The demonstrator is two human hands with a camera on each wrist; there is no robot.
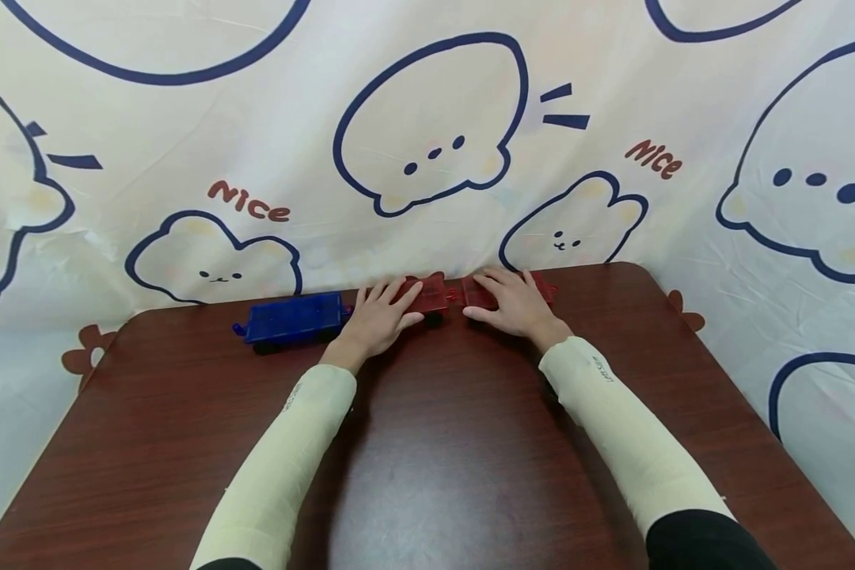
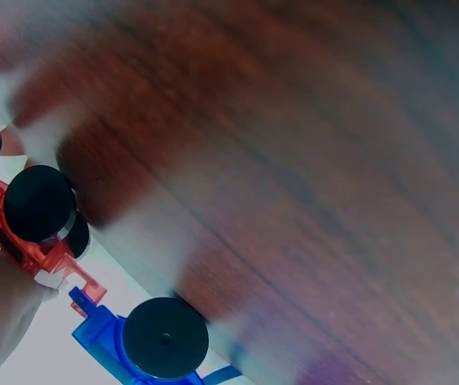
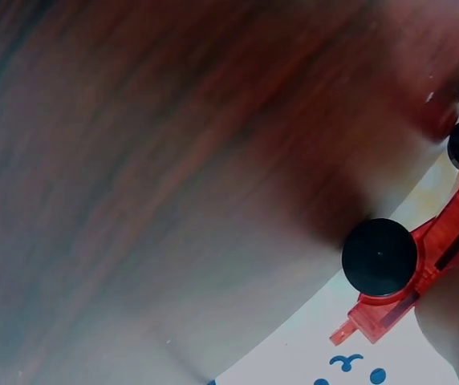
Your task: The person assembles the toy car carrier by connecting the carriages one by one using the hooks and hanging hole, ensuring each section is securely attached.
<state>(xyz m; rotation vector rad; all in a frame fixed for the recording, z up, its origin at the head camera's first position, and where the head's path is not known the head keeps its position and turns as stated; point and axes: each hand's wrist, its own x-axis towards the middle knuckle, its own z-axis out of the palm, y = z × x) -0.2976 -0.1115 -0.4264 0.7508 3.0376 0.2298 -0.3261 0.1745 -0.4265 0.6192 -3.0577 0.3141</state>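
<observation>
My left hand (image 1: 378,324) lies over a red toy train car (image 1: 436,291), thumb along the near side and fingers reaching across its top. Just right of it, my right hand (image 1: 516,305) covers a second red train car (image 1: 476,294) in the same way, holding it from above. Between the hands, the two red cars meet at a coupling (image 1: 454,295). A blue train car (image 1: 294,318) stands at the left end of the row. In the left wrist view, the blue car's hook (image 2: 85,298) overlaps the left red car's coupling. Black wheels (image 3: 379,257) show under the right red car.
The row of cars runs along the far edge of a dark brown wooden table (image 1: 427,459). Right behind it hangs a white cloth (image 1: 427,245) printed with cartoon animals, which also covers both sides.
</observation>
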